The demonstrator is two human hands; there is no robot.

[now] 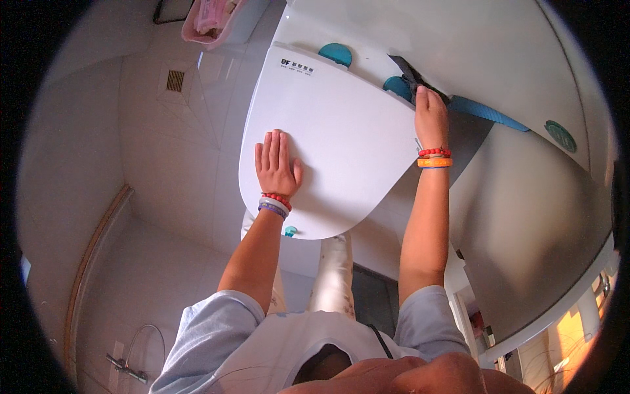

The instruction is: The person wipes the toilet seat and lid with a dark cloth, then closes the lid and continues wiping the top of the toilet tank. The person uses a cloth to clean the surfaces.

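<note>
A white toilet lid (334,133) lies lowered in front of me, with a small teal tab (290,231) at its front edge. My left hand (278,165) rests palm down on the lid, fingers nearly together, holding nothing. At the right rear edge of the lid, my right hand (431,115) grips a dark cloth (409,70); its fingertips are partly hidden. Two teal round hinge pieces (335,53) show behind the lid, the right one beside the cloth. A blue ridged strip (487,114) extends rightward from near my right hand.
The white toilet tank (443,34) stands behind the lid. A pink bin (209,29) holds crumpled material at upper left, near a square floor drain (175,81). A grey curved panel (531,212) is at right; a shower mixer (126,368) is at lower left.
</note>
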